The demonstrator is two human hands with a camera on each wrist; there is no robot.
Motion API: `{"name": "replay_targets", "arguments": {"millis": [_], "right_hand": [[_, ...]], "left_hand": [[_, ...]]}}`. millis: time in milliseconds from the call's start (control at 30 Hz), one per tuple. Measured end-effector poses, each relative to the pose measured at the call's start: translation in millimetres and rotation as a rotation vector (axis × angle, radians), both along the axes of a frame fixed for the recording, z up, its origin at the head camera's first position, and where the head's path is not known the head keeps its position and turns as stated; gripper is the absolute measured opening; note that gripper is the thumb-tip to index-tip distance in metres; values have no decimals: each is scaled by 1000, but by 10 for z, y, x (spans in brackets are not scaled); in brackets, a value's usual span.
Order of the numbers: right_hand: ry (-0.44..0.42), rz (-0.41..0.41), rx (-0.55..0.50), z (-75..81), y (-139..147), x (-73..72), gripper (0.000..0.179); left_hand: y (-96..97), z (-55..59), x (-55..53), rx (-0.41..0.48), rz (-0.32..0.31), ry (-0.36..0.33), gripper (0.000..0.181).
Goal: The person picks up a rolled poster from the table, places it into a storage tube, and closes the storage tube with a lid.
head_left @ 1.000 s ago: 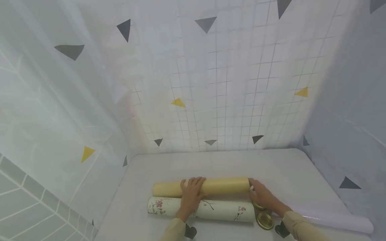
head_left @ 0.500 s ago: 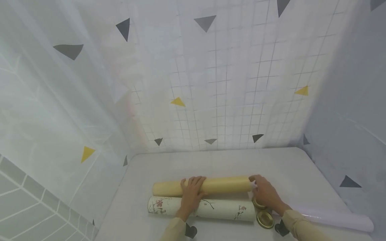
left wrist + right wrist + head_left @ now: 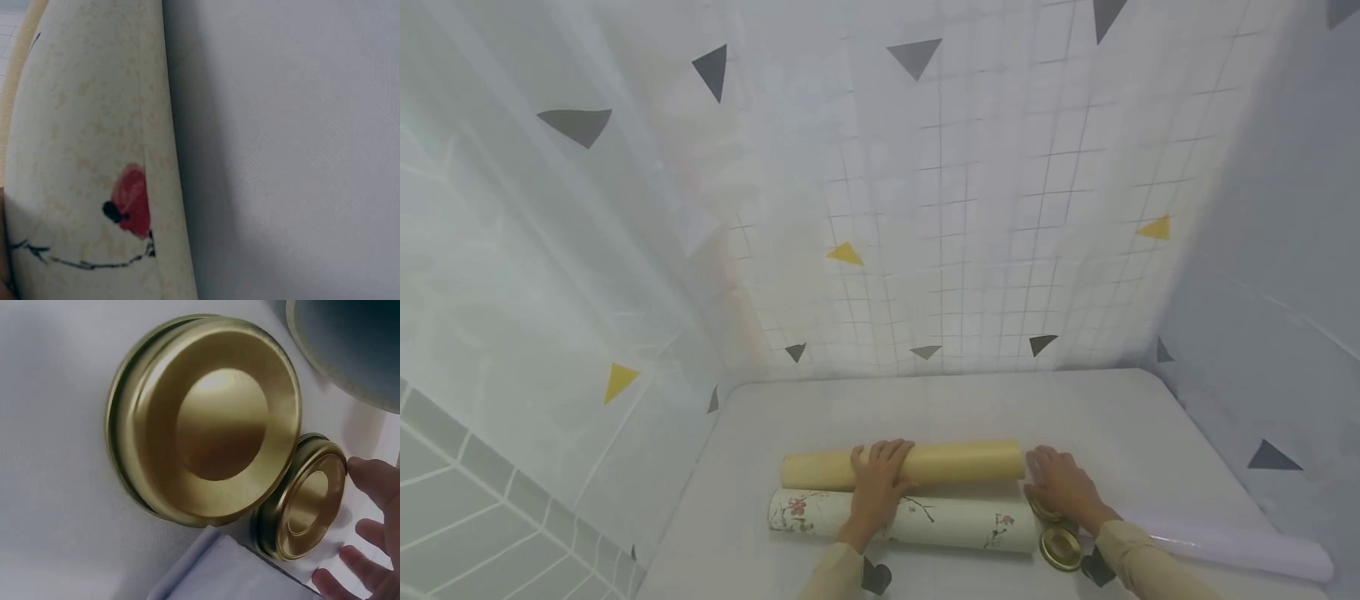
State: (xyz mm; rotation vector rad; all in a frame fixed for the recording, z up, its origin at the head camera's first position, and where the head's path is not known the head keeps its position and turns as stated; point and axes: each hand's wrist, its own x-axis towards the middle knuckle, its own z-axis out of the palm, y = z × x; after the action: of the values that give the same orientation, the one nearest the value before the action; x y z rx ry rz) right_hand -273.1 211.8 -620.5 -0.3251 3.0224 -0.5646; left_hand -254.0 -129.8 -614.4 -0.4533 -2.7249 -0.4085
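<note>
A yellow roll (image 3: 966,462) lies across the table, with a cream roll printed with blossom branches (image 3: 962,527) along its near side. My left hand (image 3: 877,492) rests over the yellow roll, fingers spread, its thumb by the patterned roll. Beyond the yellow roll's right end is my right hand (image 3: 1067,492), fingers apart in the right wrist view, the nearest fingertip at the rim of a gold round lid (image 3: 310,503). Something pale shows beside these fingers in the head view. A second gold lid (image 3: 222,425) sits next to the first, dished face visible.
A glossy pale lavender roll (image 3: 1240,546) lies to the right, partly behind my right forearm. The white table (image 3: 970,408) meets translucent sheeting with grid lines and triangles (image 3: 925,353). Dark heart prints (image 3: 876,575) show near the front.
My right hand has shifted slightly right, away from the yellow roll's end, leaving a gap there. The pale bit seen at that end half a second ago is now beside the fingers. My left hand stays put.
</note>
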Motion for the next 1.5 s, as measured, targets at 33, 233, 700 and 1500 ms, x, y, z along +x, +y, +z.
{"name": "replay_targets", "arguments": {"millis": [33, 233, 700, 1500], "right_hand": [[-1, 1, 5, 6, -1, 3, 64], [-16, -11, 26, 69, -12, 48, 72], [-28, -46, 19, 36, 64, -6, 63], [87, 184, -40, 22, 248, -72, 32]], "left_hand": [[0, -3, 1, 0, -1, 2, 67], [-2, -50, -9, -1, -4, 26, 69], [16, -90, -33, -11, 8, -15, 71], [-4, -107, -23, -7, 2, 63, 71]]}}
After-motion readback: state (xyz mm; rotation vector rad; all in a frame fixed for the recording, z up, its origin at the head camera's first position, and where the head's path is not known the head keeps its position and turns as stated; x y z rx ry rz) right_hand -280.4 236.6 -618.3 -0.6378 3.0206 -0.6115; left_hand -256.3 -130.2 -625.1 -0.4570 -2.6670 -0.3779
